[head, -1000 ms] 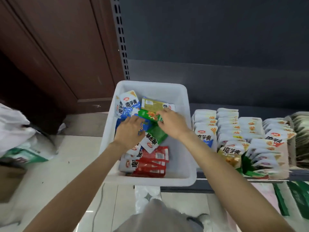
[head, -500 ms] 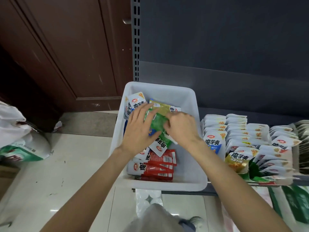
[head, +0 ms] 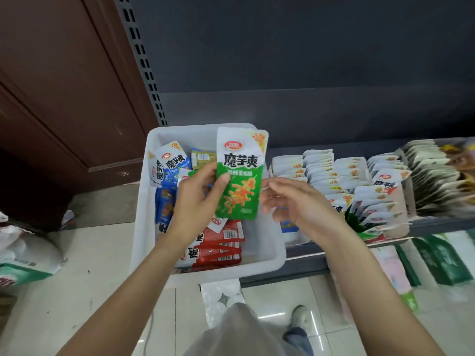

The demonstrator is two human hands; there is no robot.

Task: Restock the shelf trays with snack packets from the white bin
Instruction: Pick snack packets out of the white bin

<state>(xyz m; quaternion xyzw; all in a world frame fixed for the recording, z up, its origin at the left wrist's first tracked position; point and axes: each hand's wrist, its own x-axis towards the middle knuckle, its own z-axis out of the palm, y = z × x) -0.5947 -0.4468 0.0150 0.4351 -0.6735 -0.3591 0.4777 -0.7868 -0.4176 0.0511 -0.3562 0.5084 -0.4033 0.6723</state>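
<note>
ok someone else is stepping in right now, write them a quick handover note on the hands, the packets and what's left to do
Left hand: grips a green packet upright over the white bin, thumb on its front.
Right hand: open beside the packet's right edge, holding nothing.
Bin: blue packets at the left and back, red packets at the front.
Shelf trays: rows of packets already stand to the right of the bin.
Done: one green packet picked out.
Left: set it in a tray, probably with the green ones at the front, then clear the rest of the bin.
</note>
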